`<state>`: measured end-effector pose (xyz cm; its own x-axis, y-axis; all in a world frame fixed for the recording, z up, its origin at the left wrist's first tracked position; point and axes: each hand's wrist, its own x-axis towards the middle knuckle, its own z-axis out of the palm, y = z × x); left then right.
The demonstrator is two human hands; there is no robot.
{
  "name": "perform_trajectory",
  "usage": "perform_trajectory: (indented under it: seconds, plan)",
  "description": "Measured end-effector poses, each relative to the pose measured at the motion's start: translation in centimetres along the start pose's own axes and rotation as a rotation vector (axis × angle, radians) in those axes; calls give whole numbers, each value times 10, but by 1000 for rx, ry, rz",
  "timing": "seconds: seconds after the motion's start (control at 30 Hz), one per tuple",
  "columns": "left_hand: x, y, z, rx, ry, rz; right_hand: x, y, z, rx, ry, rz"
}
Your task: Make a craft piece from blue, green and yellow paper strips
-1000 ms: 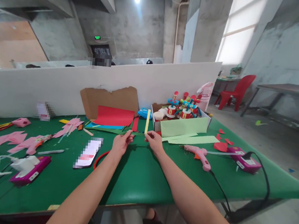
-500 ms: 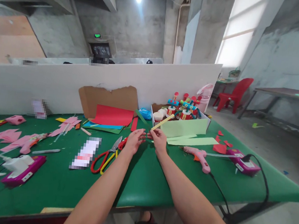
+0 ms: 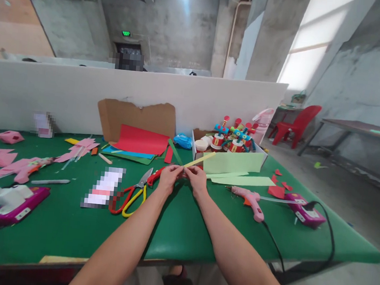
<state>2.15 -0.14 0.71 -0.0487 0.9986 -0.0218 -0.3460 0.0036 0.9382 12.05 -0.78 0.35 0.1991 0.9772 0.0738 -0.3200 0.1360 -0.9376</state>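
Two narrow paper strips meet at my fingertips in the middle of the view. The green paper strip (image 3: pixel 175 151) slants up to the left, the yellow paper strip (image 3: pixel 201 159) up to the right. My left hand (image 3: pixel 169 179) pinches the lower end of the green strip. Close against it, my right hand (image 3: pixel 197 181) pinches the lower end of the yellow strip. Fingers cover the place where the strips join. Scissors (image 3: pixel 133 194) with red and yellow handles lie left of my left hand, beside another red-handled tool (image 3: pixel 155 177) partly behind that hand.
A pink glue gun (image 3: pixel 250 201) lies right, near a purple power strip (image 3: pixel 304 210). Behind my hands are a box (image 3: pixel 262 155) of small robot figures, light green paper (image 3: pixel 243 180) and red paper (image 3: pixel 143 140). Another glue gun (image 3: pixel 24 172) and power strip (image 3: pixel 18 209) are left.
My fingers, looser and slightly apart before, now press together at the strips' lower ends. The yellow strip lies at a lower slant. The head view has shifted slightly.
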Motion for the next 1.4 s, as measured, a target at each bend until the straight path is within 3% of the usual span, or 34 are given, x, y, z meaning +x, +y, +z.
perform_trajectory:
  seconds: [0.23,0.6,0.83,0.93,1.07,1.17,1.23,1.4]
  plan:
    - [-1,0,-3,99,-14,85,2,-8,-3,11,124,22]
    - [0,3,-8,76,34,58,23,-29,-38,46,389,-189]
    - [-1,2,-7,-6,-1,30,29,-29,-48,249,549,-259]
    - [-2,6,-7,-116,-34,-28,29,-24,-44,278,464,-111]
    - [-3,9,-7,-165,-68,-55,16,-21,-28,168,6,162]
    - [-3,7,-7,-128,-90,-27,6,-24,-18,100,-241,190]
    - [-2,5,-8,-76,-77,6,4,-27,-16,49,-228,129]
    - [3,2,-11,8,8,51,14,-34,-25,21,30,-57]
